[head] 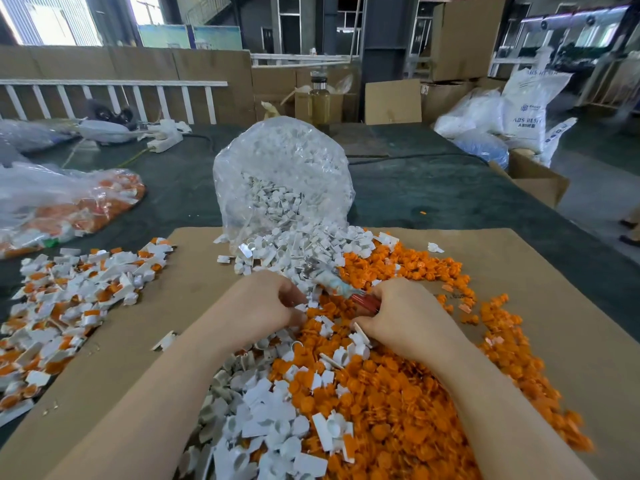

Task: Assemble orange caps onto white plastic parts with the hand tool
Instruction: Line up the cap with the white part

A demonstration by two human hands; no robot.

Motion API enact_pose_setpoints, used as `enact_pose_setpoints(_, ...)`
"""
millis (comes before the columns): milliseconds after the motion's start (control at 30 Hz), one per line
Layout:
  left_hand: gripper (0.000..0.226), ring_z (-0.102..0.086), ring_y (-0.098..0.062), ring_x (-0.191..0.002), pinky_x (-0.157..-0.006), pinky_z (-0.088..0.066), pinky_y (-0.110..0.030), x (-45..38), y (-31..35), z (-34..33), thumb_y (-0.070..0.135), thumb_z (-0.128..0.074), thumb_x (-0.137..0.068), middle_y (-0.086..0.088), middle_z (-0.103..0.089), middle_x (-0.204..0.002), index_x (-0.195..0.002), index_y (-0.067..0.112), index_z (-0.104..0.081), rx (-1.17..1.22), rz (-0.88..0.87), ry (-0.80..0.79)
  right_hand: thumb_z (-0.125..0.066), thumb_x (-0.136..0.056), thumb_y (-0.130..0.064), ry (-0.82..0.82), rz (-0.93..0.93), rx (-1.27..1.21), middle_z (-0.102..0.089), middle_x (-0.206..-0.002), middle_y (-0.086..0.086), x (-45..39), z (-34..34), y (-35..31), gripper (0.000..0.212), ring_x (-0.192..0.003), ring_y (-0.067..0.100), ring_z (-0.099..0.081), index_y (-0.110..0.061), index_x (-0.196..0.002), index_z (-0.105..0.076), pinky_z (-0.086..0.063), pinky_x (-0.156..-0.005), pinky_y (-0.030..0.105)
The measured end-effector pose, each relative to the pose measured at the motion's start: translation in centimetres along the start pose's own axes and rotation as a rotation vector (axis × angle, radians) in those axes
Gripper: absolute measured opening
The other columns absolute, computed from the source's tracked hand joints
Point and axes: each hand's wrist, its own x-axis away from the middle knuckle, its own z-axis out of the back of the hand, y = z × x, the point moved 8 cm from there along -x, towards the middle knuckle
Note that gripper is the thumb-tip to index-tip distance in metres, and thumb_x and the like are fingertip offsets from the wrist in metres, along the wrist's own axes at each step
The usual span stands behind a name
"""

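White parts [273,424] lie heaped nearest the camera, between the person's forearms, running into a broad spread of orange caps [398,410] to the right, all on a cardboard sheet [540,271]. Beyond them both hands work close together over the seam where white meets orange. The right hand [408,320] is curled shut around the tool [341,287], whose red grip shows at the fingers; its long axis runs up and to the left, so its blurred metal end points toward the white parts spilling from a clear bag [284,174]. The left hand [263,303] sits just beside that end, fingers bent inward and nearly closed; whether they pinch a part or cap cannot be told, as the fingertips are turned away and the area is blurred. The coming move turns on this: the tool's working end lies directly toward the left hand, which is the nearer one to feed it, while loose caps lie right under the right hand. A pile of assembled pieces [69,306] sits well apart on the left, suggesting the work is well underway with plenty of loose stock left.
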Motion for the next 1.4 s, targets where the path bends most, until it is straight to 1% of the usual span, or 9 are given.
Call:
enact_pose_setpoints(267, 0.009, -0.059, 0.001, -0.06, -0.053, -0.044, -0.016, -0.2, 0.6, 0.3, 0.04, -0.071, -0.086, 0.017, -0.067, -0.072, -0.09, 0.031, -0.072, -0.009, -0.031, 0.122, -0.069, -0.083, -0.051, 0.076, -0.038, 0.013, -0.059, -0.075, -0.008, 0.0, 0.4, 0.8, 0.025, -0.067, 0.01, -0.057, -0.027, -0.085, -0.061, -0.038, -0.05, 0.024)
enact_pose_setpoints(367, 0.019, -0.066, -0.01, -0.057, -0.056, -0.054, -0.026, -0.2, 0.3, 1.0, 0.042, -0.076, -0.081, 0.008, -0.072, -0.066, -0.079, 0.026, -0.067, 0.133, -0.003, 0.193, -0.068, -0.084, -0.05, 0.11, -0.05, 0.016, -0.059, -0.074, -0.009, 0.1, 0.7, 0.9, 0.023, -0.066, 0.008, -0.058, -0.029, -0.082, -0.057, -0.041, -0.05, 0.023)
enact_pose_setpoints(500, 0.031, -0.064, -0.007, -0.05, -0.046, -0.046, -0.017, -0.1, 0.3, 0.4, 0.034, -0.083, -0.076, -0.001, -0.073, -0.066, -0.082, 0.012, -0.063, 0.337, -0.002, 0.128, -0.066, -0.084, -0.044, 0.139, -0.051, -0.054, -0.062, -0.071, -0.008, 0.2, 1.1, 1.0, 0.022, -0.064, 0.009, -0.06, -0.026, -0.075, -0.058, -0.05, -0.054, 0.026)
enact_pose_setpoints(667, 0.042, -0.064, -0.013, -0.057, -0.062, -0.056, -0.026, 0.5, 1.2, 0.4, 0.046, -0.089, -0.043, -0.002, -0.071, -0.064, -0.067, 0.017, -0.069, 0.585, 0.002, 0.13, -0.065, -0.082, -0.035, 0.216, -0.002, -0.207, -0.063, -0.073, -0.006, 0.3, 1.9, 0.3, 0.013, -0.067, 0.01, -0.059, -0.023, -0.076, -0.062, -0.051, -0.058, 0.029)
enact_pose_setpoints(800, 0.014, -0.066, -0.008, -0.059, -0.063, -0.057, -0.021, 0.5, 1.4, 0.2, 0.031, -0.087, -0.065, -0.003, -0.074, -0.07, -0.068, 0.022, -0.077, 0.718, 0.023, 0.165, -0.067, -0.084, -0.029, 0.276, 0.026, -0.449, -0.066, -0.077, -0.008, 0.6, 2.8, 0.3, 0.004, -0.071, 0.01, -0.061, -0.026, -0.086, -0.068, -0.056, -0.067, 0.035)
enact_pose_setpoints(900, 0.005, -0.07, -0.012, -0.065, -0.062, -0.058, -0.021, 0.7, 1.9, 0.5, 0.015, -0.08, -0.078, -0.005, -0.075, -0.071, -0.077, 0.016, -0.076, 0.818, 0.008, 0.206, -0.069, -0.086, -0.03, 0.324, 0.054, -0.572, -0.066, -0.075, -0.011, 0.8, 3.4, 0.3, 0.004, -0.072, 0.003, -0.061, -0.029, -0.09, -0.069, -0.052, -0.062, 0.025)
enact_pose_setpoints(1067, 0.028, -0.073, -0.019, -0.069, -0.055, -0.054, -0.022, 1.2, 2.5, 0.1, 0.003, -0.08, -0.077, -0.011, -0.074, -0.075, -0.098, 0.006, -0.061, 1.016, 0.041, 0.248, -0.071, -0.086, -0.034, 0.393, 0.113, -0.667, -0.065, -0.074, -0.014, 1.4, 4.1, -0.4, 0.008, -0.078, -0.004, -0.06, -0.038, -0.082, -0.065, -0.044, -0.061, 0.01)
enact_pose_setpoints(1267, 0.011, -0.074, -0.018, -0.068, -0.059, -0.056, -0.021, 1.8, 3.4, -0.5, 0.004, -0.079, -0.077, -0.016, -0.074, -0.073, -0.078, 0.002, -0.068, 1.074, 0.032, 0.252, -0.07, -0.084, -0.037, 0.485, 0.153, -0.639, -0.063, -0.07, -0.005, 1.8, 4.5, -1.0, 0.014, -0.067, 0.01, -0.057, -0.024, -0.086, -0.068, -0.046, -0.057, 0.024)
enact_pose_setpoints(1400, 0.01, -0.073, -0.018, -0.065, -0.058, -0.056, -0.022, 2.1, 4.1, -0.5, 0.003, -0.077, -0.077, -0.015, -0.073, -0.069, -0.071, 0.005, -0.069, 1.088, 0.017, 0.271, -0.072, -0.084, -0.037, 0.548, 0.17, -0.582, -0.055, -0.06, -0.011, 2.1, 4.7, -1.4, 0.015, -0.058, 0.006, -0.053, -0.026, -0.08, -0.062, -0.037, -0.049, 0.017)
